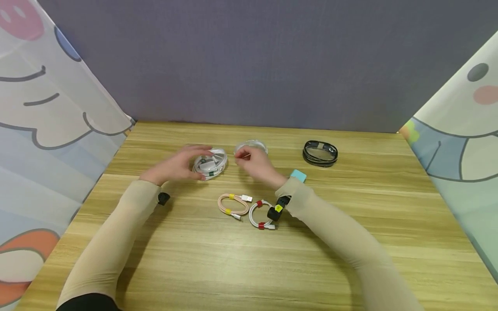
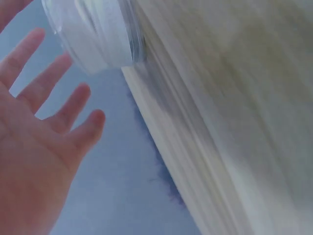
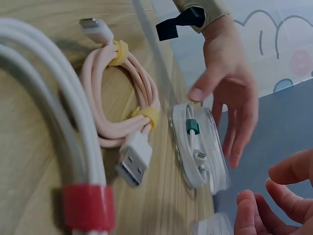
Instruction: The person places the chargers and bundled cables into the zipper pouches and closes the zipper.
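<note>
No legible brand or writing on any item. Left hand [image 1: 177, 165], fingers spread and straight, hovers at a clear round case [image 1: 210, 163] holding a coiled white cable; only the right-wrist view shows that cable's green tie [image 3: 191, 127]. Right hand [image 1: 254, 163], fingers loosely curled, pinches nothing discernible beside a clear lid [image 1: 251, 147]; pink cable [image 1: 232, 204] lies nearer its wrist.

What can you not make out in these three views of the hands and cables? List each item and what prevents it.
- Left wrist view: the clear case is motion-blurred and cut off by the top edge.
- Head view: the black coil is too small to show its connectors.
- Right wrist view: the right hand is cut by the frame corner; whether it pinches anything is unclear.
- Head view: the left hand covers part of the case.
</note>
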Demonstrator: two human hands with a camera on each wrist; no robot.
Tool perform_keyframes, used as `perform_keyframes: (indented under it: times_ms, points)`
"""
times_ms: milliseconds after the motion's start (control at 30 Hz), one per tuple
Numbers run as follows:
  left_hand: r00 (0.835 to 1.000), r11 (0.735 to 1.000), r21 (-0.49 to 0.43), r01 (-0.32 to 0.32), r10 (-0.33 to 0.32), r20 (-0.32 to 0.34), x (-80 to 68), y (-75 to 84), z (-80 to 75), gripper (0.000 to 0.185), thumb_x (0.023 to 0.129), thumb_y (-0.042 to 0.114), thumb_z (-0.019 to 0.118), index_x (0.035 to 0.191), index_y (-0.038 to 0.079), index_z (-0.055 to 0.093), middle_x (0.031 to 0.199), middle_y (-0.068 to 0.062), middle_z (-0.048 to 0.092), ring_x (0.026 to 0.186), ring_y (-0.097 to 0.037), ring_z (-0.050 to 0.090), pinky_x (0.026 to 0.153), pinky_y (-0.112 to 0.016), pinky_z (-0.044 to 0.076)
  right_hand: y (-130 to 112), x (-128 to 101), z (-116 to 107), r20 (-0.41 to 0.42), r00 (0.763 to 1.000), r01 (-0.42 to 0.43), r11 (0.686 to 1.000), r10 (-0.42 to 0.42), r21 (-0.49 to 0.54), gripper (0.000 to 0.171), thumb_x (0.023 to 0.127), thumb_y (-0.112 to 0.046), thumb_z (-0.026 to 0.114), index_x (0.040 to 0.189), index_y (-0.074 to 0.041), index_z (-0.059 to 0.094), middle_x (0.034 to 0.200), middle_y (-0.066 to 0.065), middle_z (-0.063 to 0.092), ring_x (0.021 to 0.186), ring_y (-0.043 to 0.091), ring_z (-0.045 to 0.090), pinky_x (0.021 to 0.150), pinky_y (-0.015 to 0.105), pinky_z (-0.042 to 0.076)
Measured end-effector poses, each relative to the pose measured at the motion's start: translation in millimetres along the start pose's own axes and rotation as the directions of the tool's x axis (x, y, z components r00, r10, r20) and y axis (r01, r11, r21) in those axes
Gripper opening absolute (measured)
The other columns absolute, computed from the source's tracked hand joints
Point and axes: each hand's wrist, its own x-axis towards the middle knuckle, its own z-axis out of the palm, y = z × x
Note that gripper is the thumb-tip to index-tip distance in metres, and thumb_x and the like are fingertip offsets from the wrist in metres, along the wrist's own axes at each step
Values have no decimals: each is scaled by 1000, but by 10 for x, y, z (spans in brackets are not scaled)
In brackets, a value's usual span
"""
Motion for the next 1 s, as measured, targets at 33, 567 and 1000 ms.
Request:
perform_keyframes:
  times_ms: [33, 567, 1000]
  points:
    - [1000, 1000, 20, 5, -5, 14, 12, 12, 10, 76, 71, 20, 91, 139, 11, 58, 155, -14, 38, 141, -40, 29, 111, -64, 23, 8, -15, -23, 0, 1000, -2, 1000, 2, 1, 12, 95, -9, 65, 104, -2, 68, 104, 8, 68, 99, 23, 63, 88, 32, 50]
    - [990, 992, 51, -115, 110, 91, 84, 23, 54, 56, 71, 3, 86, 124, 7, 70, 141, -14, 55, 133, -38, 45, 109, -55, 35, 115, -280, -314, 152, 986, -114, 955, 74, 273, 24, 98, -8, 61, 117, 7, 61, 110, 20, 64, 100, 26, 60, 95, 47, 50]
    - [996, 999, 39, -26, 22, 91, -31, 29, 34, 43, 76, 7, 84, 117, 8, 73, 141, -9, 57, 134, -36, 45, 107, -54, 37, 120, -760, -343, 378, 926, -136, 922, -12, 362, 26, 102, -9, 53, 121, 8, 58, 115, 26, 62, 105, 32, 61, 93, 52, 50]
